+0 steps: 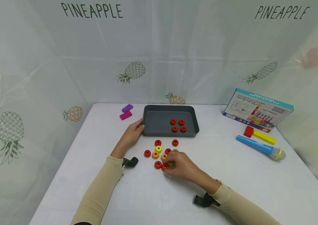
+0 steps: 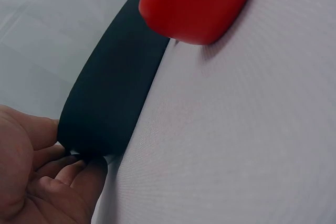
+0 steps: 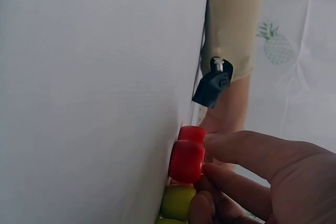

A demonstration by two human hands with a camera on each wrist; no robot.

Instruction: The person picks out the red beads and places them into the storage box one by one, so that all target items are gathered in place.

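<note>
My left hand (image 1: 131, 132) grips the left edge of a dark grey tray (image 1: 157, 120), fingers and thumb at its wall in the left wrist view. Several red beads (image 1: 183, 129) with holes sit in the tray's right half. In front of it on the table lies a loose group of red, orange, yellow and green beads. At the near side of that group my right hand (image 1: 184, 165) pinches a red bead (image 3: 186, 162) between thumb and fingers, close to the table surface. A yellow-green bead (image 3: 177, 203) lies right by those fingers, partly hidden by the hand in the head view.
Purple (image 1: 127, 108) and magenta blocks (image 1: 125, 115) lie left of the tray. At the right are a printed box (image 1: 257, 111), a red block (image 1: 248, 131), a yellow block (image 1: 264, 137) and a blue toy microphone (image 1: 255, 145). A pineapple-print curtain hangs behind the table.
</note>
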